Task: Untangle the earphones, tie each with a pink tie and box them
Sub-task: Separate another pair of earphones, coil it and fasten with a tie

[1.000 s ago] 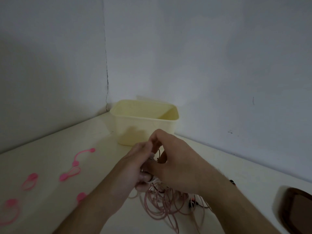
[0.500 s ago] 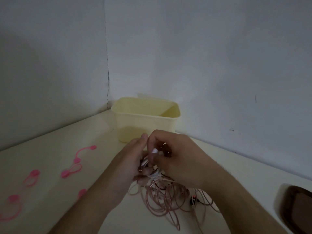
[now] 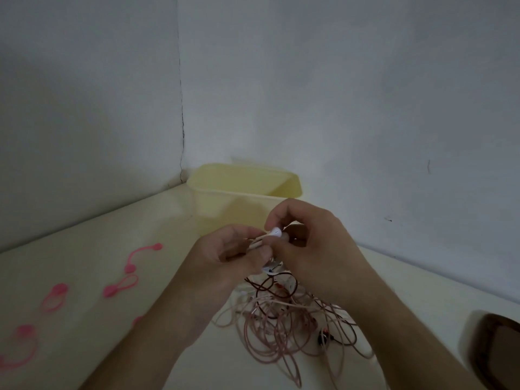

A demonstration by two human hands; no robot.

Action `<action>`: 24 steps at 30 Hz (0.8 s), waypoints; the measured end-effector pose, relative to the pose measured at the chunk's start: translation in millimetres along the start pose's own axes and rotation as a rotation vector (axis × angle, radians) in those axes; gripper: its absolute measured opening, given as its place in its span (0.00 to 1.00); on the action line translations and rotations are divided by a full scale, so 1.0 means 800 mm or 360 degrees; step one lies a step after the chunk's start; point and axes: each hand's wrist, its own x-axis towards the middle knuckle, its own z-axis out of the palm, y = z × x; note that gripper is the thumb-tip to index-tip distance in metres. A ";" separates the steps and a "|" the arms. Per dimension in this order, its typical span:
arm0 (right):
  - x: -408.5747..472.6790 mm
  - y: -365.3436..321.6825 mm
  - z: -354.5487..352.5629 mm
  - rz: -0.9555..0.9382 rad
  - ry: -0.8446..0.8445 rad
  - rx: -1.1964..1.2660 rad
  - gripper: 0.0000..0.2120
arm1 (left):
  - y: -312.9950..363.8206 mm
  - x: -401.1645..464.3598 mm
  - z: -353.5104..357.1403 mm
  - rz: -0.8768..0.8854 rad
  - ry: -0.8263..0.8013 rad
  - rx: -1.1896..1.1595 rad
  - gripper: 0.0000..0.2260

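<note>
While both hands meet above the pale tabletop (image 3: 84, 243), the right hand (image 3: 318, 249) pinches a white earbud (image 3: 276, 231) between its thumb and forefinger, its other fingers curled inward. The left hand (image 3: 225, 257) sits just to the left of it, touching it, with fingers curled round the pale cords that run from the earbud down toward the tangle. A small white piece (perhaps an inline control, too blurred to tell) (image 3: 272, 268) hangs just under the two hands.

Below and near the hands lies the tangle of earphones (image 3: 281, 325), a loose heap of pinkish and dark reddish loops spread on the tabletop, with a small black earbud (image 3: 322, 339) at its right side.

Beyond the hands, in the far corner where the two grey walls meet, stands the cream box (image 3: 225, 192), open at the top and upright; nothing can be made out inside it.

On the left part of the tabletop, well apart from the tangle, lie several pink ties (image 3: 121, 287), some looped and one stretched out in a curve. At the right edge of the view a dark brown object (image 3: 498, 353) rests on the tabletop, only partly seen.
</note>
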 end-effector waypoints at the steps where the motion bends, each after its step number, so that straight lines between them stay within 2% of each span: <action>1: 0.000 0.000 0.001 0.0008 0.0006 0.0008 0.07 | 0.000 0.000 0.001 0.0035 0.0022 0.0049 0.07; 6: 0.002 0.004 0.000 0.0061 0.0015 0.0173 0.06 | 0.003 -0.001 0.002 0.0180 0.0196 0.0088 0.06; 12: 0.004 0.006 -0.002 0.0015 -0.0135 0.0211 0.05 | 0.001 -0.001 0.003 0.0330 0.0291 0.0159 0.07; 24: -0.001 -0.003 -0.003 0.0056 -0.0113 0.0200 0.06 | 0.003 0.000 -0.003 0.0285 0.0172 0.0101 0.06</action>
